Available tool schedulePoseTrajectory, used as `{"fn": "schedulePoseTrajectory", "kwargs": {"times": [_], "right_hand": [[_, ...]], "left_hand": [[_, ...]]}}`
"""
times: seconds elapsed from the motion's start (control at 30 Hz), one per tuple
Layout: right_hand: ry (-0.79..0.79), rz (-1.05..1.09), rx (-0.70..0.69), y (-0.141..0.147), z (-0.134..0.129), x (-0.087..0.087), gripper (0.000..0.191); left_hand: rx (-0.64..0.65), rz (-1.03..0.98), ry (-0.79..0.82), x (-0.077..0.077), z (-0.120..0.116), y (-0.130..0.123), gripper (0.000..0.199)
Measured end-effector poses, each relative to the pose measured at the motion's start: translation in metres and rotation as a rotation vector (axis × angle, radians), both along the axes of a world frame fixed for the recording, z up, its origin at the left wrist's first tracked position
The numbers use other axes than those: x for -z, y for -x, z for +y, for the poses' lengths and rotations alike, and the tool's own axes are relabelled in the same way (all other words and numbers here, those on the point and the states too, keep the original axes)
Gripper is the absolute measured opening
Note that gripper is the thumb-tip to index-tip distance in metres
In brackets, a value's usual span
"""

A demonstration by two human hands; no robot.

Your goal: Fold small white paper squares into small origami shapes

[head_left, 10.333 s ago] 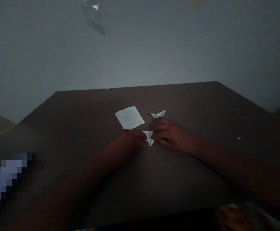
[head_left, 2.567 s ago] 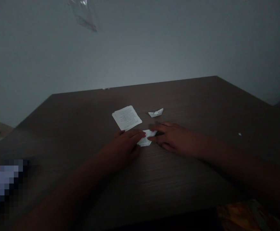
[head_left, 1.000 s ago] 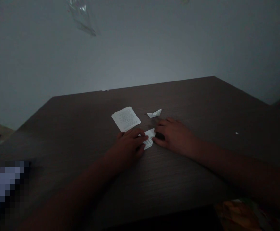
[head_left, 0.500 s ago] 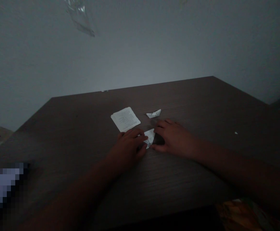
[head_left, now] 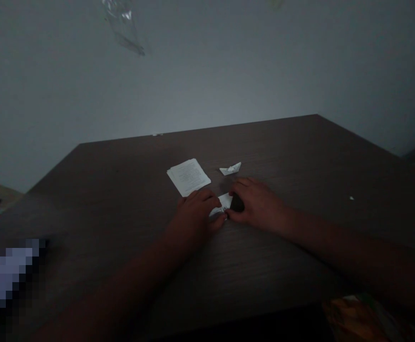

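Note:
A small piece of printed white paper [head_left: 225,200] lies on the dark wooden table between my two hands. My left hand [head_left: 197,214] rests on its left part, fingers bent over it and thumb along the near edge. My right hand [head_left: 255,202] touches its right edge with curved fingertips and thumb, leaving a dark gap under the palm. Just beyond my left hand sits a stack of square printed papers [head_left: 188,177]. A small folded paper boat [head_left: 230,168] stands beyond my right hand.
The table [head_left: 139,171] meets a pale wall [head_left: 210,66], where a clear plastic bag [head_left: 125,28] hangs. A pixelated bright object [head_left: 9,280] lies at the lower left. Paper scraps lie at the far edge [head_left: 157,135] and on the right [head_left: 351,198].
My left thumb has shifted right along the paper's near edge, and the paper looks slightly turned between my hands. The whole view has shifted a little.

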State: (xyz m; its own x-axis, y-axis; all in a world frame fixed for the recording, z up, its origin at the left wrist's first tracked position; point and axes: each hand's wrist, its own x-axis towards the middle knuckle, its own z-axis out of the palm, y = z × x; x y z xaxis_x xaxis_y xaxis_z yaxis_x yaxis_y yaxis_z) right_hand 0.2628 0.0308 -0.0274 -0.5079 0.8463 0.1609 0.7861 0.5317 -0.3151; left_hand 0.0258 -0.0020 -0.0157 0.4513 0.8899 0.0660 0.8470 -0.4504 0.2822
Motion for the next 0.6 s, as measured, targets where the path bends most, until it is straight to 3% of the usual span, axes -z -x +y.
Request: {"fn": "schedulePoseTrajectory", "kwargs": {"times": [0.33, 0.6], "right_hand": [[-0.005, 0.044, 0.087, -0.013, 0.03, 0.002, 0.025], [-0.027, 0.038, 0.005, -0.004, 0.005, 0.008, 0.033]], "left_hand": [[0.007, 0.019, 0.014, -0.001, 0.004, -0.002, 0.017], [-0.026, 0.032, 0.019, -0.003, 0.001, -0.005, 0.015]]}}
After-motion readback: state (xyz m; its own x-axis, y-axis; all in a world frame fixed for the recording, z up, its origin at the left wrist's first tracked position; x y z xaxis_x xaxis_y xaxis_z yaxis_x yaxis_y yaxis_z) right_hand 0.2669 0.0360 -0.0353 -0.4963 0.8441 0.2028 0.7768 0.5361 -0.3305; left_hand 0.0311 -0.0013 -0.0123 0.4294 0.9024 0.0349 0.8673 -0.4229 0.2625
